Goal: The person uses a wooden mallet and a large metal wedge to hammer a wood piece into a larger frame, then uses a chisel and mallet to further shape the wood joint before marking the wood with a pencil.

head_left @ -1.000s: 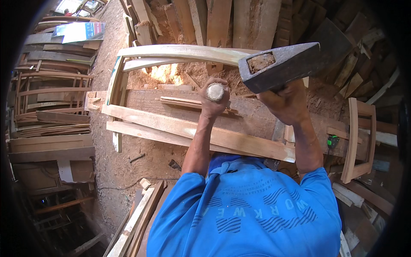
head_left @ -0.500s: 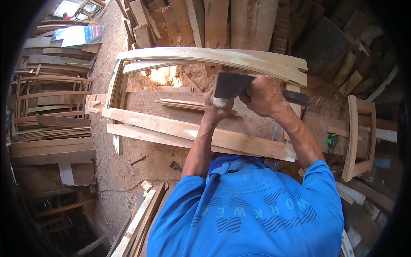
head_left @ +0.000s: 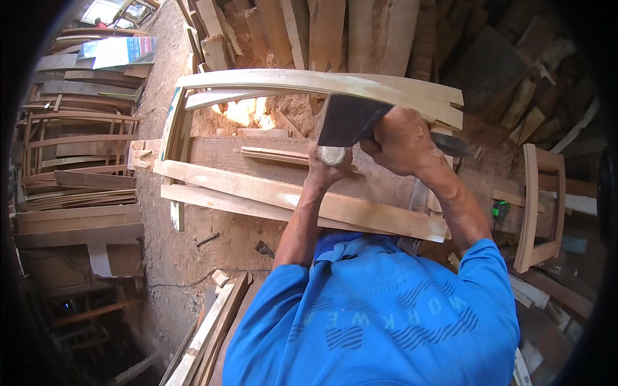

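My right hand point(head_left: 405, 143) is wrapped round the dark handle of a hatchet-like tool point(head_left: 353, 121), whose broad flat head sits above my left hand. My left hand point(head_left: 326, 171) is closed on an upright thing with a pale, worn round end point(head_left: 332, 155); the lower part is hidden by the fingers. Both hands are over a light wooden frame point(head_left: 238, 183), which has a curved far rail and lies on a brown bench board point(head_left: 386, 183). Thin wooden strips point(head_left: 273, 155) lie inside the frame, left of my left hand.
At the right stands a small wooden frame point(head_left: 531, 206), with a green-and-black tape measure point(head_left: 500, 210) beside it. Planks point(head_left: 325, 35) lean at the back over sawdust. Stacked frames and boards point(head_left: 80, 161) line the left. A dark tool point(head_left: 264, 249) lies on the floor near my left elbow.
The hatchet-like tool's head looks larger, raised closer to the view. My right hand and forearm have shifted slightly right. My left hand stays almost in place.
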{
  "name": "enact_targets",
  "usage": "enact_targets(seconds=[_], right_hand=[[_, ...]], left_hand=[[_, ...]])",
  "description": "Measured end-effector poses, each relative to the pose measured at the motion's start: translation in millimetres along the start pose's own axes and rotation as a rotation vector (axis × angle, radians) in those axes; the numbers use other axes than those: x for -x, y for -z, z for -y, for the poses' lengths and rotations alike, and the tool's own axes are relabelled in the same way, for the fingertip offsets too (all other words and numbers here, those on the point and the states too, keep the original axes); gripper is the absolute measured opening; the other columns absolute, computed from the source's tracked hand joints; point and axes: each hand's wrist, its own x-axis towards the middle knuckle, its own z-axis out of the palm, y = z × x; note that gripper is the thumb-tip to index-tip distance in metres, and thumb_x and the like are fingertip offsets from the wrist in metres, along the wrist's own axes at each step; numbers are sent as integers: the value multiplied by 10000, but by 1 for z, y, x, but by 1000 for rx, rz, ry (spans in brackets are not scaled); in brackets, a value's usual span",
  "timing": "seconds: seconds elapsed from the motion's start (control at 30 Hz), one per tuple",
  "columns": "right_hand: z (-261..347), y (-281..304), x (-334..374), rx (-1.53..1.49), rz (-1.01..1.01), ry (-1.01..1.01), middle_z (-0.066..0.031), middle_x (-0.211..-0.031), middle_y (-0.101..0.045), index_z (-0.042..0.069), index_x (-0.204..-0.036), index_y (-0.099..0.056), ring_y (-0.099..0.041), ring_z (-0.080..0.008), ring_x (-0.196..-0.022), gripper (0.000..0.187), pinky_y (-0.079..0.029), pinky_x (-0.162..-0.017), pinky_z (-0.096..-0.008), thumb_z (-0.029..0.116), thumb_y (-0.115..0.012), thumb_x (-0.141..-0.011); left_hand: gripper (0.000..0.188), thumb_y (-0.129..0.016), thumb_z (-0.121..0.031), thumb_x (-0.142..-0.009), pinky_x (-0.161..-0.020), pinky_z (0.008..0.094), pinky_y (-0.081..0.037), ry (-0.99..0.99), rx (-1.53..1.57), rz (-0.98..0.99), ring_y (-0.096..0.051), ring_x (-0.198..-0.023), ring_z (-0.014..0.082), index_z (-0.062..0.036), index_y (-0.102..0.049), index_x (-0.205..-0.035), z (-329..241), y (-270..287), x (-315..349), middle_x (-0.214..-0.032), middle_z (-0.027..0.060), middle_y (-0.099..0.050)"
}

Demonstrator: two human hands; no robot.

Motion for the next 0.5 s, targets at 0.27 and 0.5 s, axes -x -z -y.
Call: enact_targets(seconds=[0.27, 0.5], right_hand=[[-4, -14, -8, 58, 160, -76, -232, -854, -709, -17, -818, -724, -709, -408, -843, 195, -561, -770, -496, 164, -713, -748], [-17, -26, 26, -658, 90, -131, -144, -801, -705, -36, -927, -662, -668, -241, -662, 223, -531, -631, -363, 92, -705, -750]], left_hand=[[242, -734, -39, -813, -728, 285, -549, -17, 35, -22, -695, -833, 138, -4, -705, -1051, -4, -4, -2, -956, 86, -744], [238, -699, 20, -860, -674, 256, -514, 173, 344, -307, -624, -786, 83, -46, -661, -1086, 3, 0, -8, -895, 7, -658]])
